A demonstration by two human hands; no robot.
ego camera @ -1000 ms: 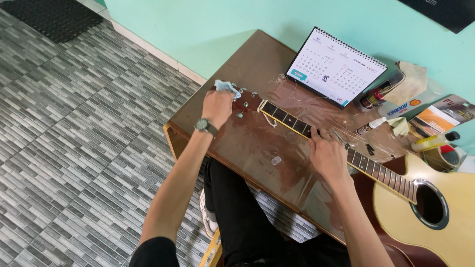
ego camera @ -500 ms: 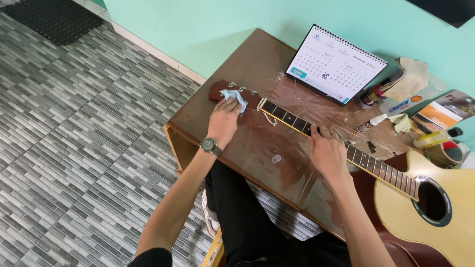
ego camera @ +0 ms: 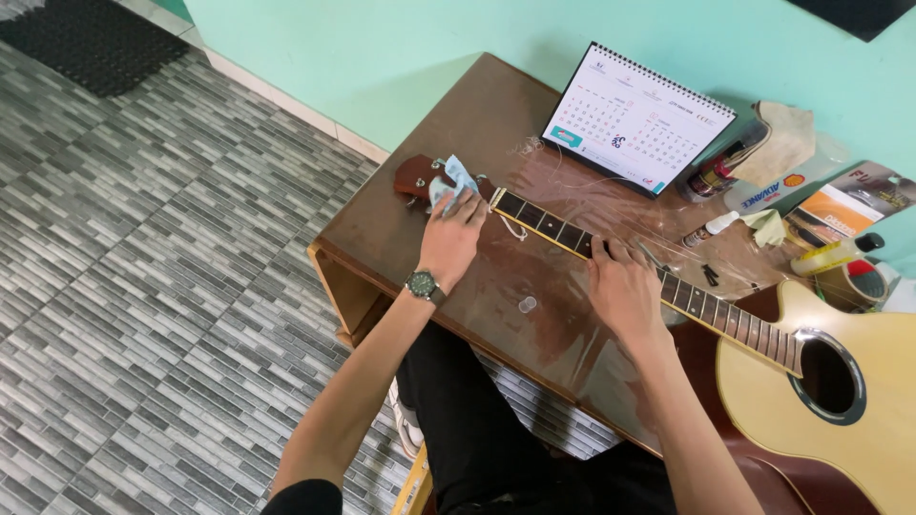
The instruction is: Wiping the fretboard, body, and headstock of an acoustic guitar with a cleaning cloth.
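Brown wooden table (ego camera: 401, 229) is carrying an acoustic guitar (ego camera: 821, 381), lying flat, neck pointing left. Right hand (ego camera: 625, 286) is resting spread-fingered over the neck (ego camera: 563, 232), pressing down. Left hand (ego camera: 450, 238) is pinning a small blue cloth (ego camera: 453, 181) against the headstock (ego camera: 417, 177). Desk calendar (ego camera: 634, 119) is standing just behind.

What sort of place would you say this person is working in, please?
Probably a room at home or a small workshop used for guitar care: an acoustic guitar lies across a brown desk with a desk calendar, small bottles, and grey tiled floor.
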